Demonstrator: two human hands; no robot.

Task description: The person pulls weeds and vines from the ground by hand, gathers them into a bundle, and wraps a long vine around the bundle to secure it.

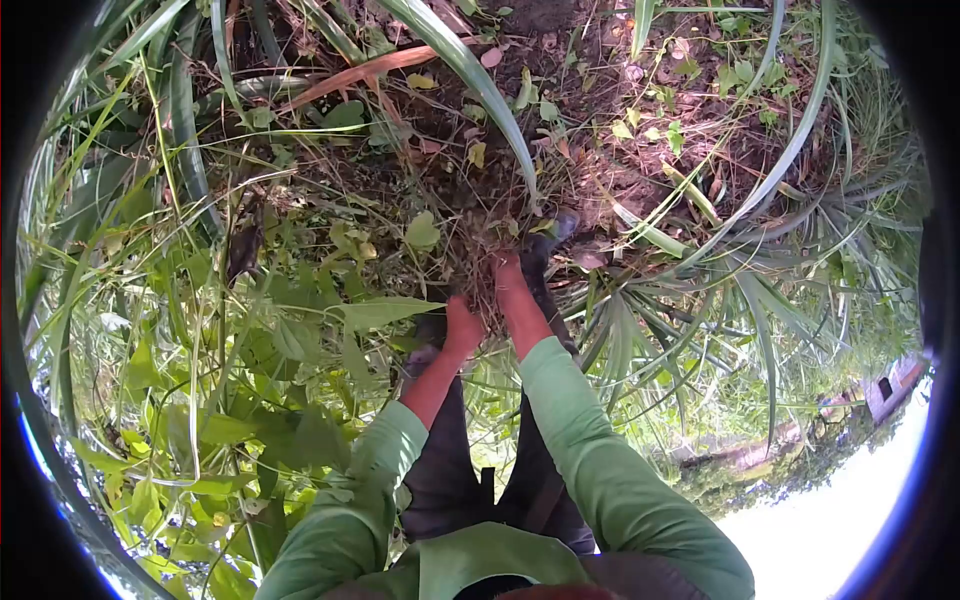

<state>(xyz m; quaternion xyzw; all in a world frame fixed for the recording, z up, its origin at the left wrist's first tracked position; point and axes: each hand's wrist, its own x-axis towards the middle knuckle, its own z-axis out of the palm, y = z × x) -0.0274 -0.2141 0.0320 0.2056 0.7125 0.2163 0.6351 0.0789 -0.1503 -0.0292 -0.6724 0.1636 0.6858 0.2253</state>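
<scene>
At eight o'clock I see leafy weeds (235,425). Near centre, the left hand (462,328) meets dry stems (474,245) just towards twelve; the right hand (509,275), at its one o'clock, sits close, probably so both reach them. I can't tell either's grip. Spiky leaves (622,297) spread at three.

Scene lit by bright daylight. Soil (745,160) above and right of right hand (510,285) dappled by sun, tinted pinkish. Plant litter (472,235) around right hand left in shade, fine detail softened. Sky (830,515) well below and right of right hand blown out to white, edged blue. Outer view bowed by fisheye distortion, corners blacked out.
</scene>
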